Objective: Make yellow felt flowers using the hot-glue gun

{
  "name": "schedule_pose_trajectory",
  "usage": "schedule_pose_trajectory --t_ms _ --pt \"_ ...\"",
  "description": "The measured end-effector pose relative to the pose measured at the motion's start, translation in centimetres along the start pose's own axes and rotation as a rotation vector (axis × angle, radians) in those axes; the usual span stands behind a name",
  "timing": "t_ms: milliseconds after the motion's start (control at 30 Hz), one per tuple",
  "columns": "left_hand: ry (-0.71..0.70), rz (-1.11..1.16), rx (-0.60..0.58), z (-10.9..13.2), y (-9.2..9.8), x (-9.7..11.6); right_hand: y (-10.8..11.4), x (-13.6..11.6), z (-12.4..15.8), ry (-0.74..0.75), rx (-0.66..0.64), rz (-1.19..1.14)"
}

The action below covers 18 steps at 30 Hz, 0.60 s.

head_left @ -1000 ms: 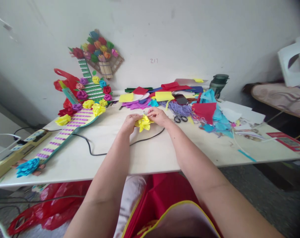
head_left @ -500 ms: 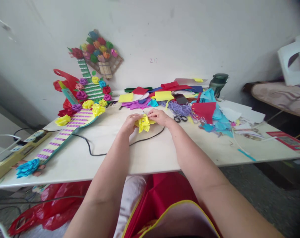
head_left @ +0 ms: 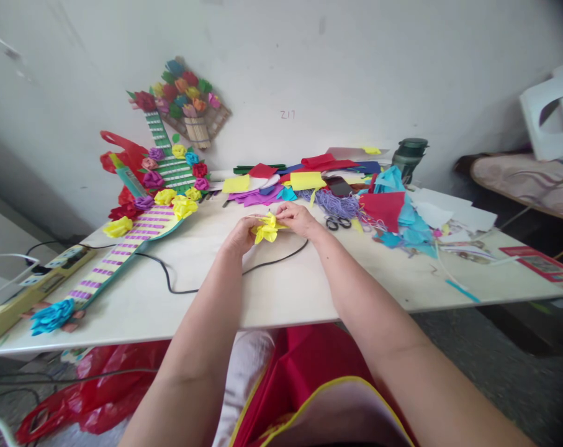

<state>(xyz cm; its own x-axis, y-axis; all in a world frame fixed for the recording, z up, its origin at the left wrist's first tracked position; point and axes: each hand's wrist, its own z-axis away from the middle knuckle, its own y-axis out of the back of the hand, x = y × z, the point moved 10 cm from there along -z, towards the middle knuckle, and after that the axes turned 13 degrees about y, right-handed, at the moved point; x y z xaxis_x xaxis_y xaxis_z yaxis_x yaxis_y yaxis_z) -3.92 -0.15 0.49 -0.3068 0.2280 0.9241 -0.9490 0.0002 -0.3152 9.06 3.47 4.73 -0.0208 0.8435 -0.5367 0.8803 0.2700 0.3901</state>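
Between my hands, above the middle of the white table point(head_left: 272, 298), is a yellow paper flower point(head_left: 265, 230) with loose, pointed petals. My left hand point(head_left: 242, 234) pinches its left side, and my right hand point(head_left: 296, 218) grips it from the upper right. Fingertips partly hide the flower's back and centre. A black cable point(head_left: 281, 259) runs along the table just below it. To the left lies a guitar-shaped craft point(head_left: 123, 248) trimmed with paper flowers in several colours.
Black-handled scissors point(head_left: 337, 223) lie right of my hands, near purple shredded strands point(head_left: 332, 202). Coloured paper sheets point(head_left: 308, 180) are piled along the wall. A dark green bottle point(head_left: 409, 158) stands at the back right. A power strip point(head_left: 43, 279) sits on the left edge.
The yellow flower has tilted and shifted slightly up and left, its petals now facing differently. Both hands keep hold of it with small finger movements.
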Motion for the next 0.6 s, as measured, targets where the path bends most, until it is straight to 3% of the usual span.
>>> schedule_pose_trajectory --t_ms 600 --pt "0.117 0.129 0.085 0.57 0.43 -0.54 0.16 -0.04 0.02 -0.052 0.028 0.203"
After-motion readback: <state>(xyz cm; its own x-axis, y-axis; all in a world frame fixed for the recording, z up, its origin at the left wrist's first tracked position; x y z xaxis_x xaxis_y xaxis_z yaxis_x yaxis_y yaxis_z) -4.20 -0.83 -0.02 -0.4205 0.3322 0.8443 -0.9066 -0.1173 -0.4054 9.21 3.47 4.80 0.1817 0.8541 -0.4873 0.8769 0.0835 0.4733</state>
